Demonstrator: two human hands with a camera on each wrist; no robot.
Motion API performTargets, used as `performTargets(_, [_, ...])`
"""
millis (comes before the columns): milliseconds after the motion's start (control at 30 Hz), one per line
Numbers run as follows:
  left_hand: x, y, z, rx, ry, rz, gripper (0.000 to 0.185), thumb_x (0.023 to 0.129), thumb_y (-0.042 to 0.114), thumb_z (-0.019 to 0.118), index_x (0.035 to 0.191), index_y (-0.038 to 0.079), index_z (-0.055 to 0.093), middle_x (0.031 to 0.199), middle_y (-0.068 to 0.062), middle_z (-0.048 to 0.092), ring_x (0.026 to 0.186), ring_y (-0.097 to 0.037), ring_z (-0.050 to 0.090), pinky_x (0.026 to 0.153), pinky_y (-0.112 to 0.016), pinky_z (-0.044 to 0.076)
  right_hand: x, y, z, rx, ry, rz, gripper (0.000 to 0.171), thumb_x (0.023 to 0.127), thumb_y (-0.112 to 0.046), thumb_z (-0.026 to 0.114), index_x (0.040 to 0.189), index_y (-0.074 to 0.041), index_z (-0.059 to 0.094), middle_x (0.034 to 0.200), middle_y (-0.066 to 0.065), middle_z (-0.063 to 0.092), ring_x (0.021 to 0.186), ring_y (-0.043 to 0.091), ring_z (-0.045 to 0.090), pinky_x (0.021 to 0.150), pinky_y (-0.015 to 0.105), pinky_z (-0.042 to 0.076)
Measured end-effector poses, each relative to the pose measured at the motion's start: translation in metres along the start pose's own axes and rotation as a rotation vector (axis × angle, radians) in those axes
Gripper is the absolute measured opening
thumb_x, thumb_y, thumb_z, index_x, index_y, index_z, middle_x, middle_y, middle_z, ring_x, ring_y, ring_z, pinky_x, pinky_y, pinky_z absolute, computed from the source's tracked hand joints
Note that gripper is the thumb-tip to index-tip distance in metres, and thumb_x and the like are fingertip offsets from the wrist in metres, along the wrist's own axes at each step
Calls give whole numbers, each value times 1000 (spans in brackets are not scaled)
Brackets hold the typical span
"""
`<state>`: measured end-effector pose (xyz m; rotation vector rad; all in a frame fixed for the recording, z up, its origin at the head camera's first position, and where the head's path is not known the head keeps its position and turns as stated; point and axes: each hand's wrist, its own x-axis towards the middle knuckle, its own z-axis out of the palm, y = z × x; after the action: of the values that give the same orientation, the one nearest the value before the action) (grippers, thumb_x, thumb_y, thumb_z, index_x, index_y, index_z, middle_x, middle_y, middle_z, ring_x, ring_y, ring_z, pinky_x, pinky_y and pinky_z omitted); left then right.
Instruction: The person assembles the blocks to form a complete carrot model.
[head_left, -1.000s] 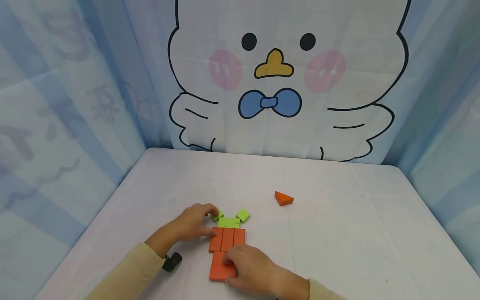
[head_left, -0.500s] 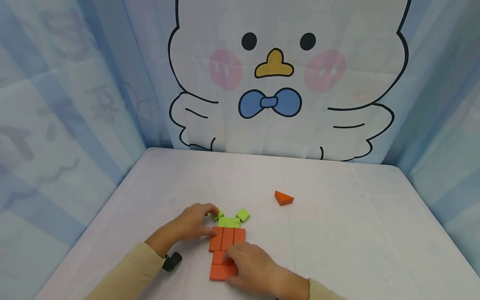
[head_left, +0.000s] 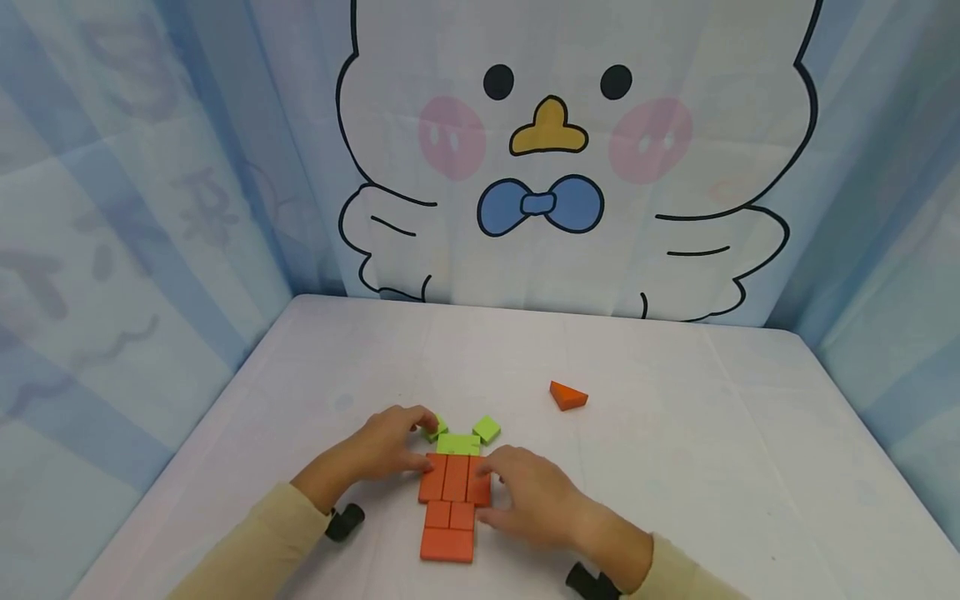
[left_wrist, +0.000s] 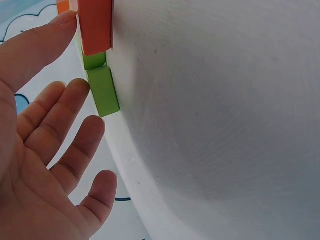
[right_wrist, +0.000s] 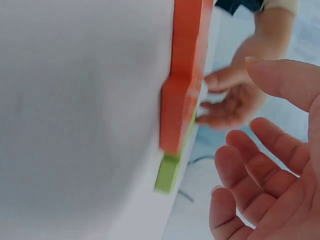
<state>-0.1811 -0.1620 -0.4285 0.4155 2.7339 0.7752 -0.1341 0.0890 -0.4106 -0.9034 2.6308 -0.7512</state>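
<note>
Flat wooden blocks form one figure on the white table (head_left: 675, 467). Three upright orange blocks (head_left: 453, 477) stand side by side above two small orange squares (head_left: 450, 515) and a wide orange block (head_left: 447, 545). A wide green block (head_left: 458, 444) tops the orange row, with a small green block (head_left: 433, 429) at its left and another (head_left: 486, 429) at its right. My left hand (head_left: 416, 442) is open: its fingertips touch the left green block (left_wrist: 102, 90) and its thumb rests against the orange row (left_wrist: 95, 25). My right hand (head_left: 495, 479) is open beside the row's right edge (right_wrist: 182, 90) and holds nothing.
A lone orange triangle block (head_left: 567, 395) lies to the right, further back on the table. Blue and white curtains with a cartoon bird (head_left: 547, 167) wall in the table at the back and on both sides. Black wrist mounts (head_left: 343, 522) sit on both forearms.
My right hand has moved up from the lower orange blocks to the right side of the three upright ones, uncovering the lower blocks. My left hand has stayed put.
</note>
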Motion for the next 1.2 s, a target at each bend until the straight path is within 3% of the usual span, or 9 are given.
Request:
performTargets(300, [0,0,1,-3,2,-3,47,79,21,87,119,16,64,113,6,62,113,-23,56,94,-42,50,5,51,-30,-58,278,176,38,89,-20,76,122,-5,65,118,6,64,103,27,62,88,44,51])
performTargets(500, [1,0,1,-6,-3,-5,47,79,21,87,120,16,64,113,5,62,113,-24,57,94,-43,50,10,84,-47,-137,360,258,42,90,-19,74,124,3,62,117,15,65,104,33,60,92,51,49])
performTargets(800, [1,-1,0,-18,0,-13,47,79,21,87,120,16,64,114,5,62,113,-24,56,95,-44,50,14,110,-57,-180,360,362,44,91,-18,71,129,4,61,129,23,61,115,44,56,98,60,44])
performTargets(1200, [0,-1,0,-19,10,4,47,79,20,87,119,15,64,113,5,62,113,-24,57,95,-43,49,27,118,-54,-95,343,365,40,92,-21,72,125,1,64,114,16,68,101,33,58,88,50,48])
